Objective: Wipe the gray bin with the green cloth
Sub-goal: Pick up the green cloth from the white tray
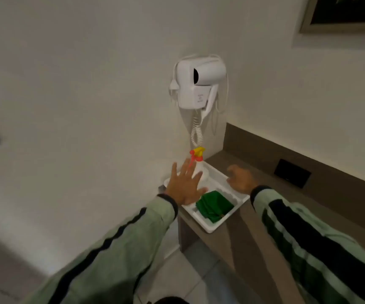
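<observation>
A folded green cloth (214,206) lies in the near compartment of a white tray (210,227) on a brown counter. My left hand (185,186) hovers over the tray's left side with fingers spread, just left of the cloth and in front of a spray bottle (198,163) with a red and yellow nozzle. My right hand (240,178) hangs over the tray's right edge, fingers loosely curled, holding nothing. No gray bin shows in the head view.
A white wall-mounted hair dryer (195,84) with a coiled cord hangs above the tray. The brown counter (265,216) runs right along the wall, with a dark socket plate (292,173) in its backsplash. Pale floor tiles (183,279) lie below.
</observation>
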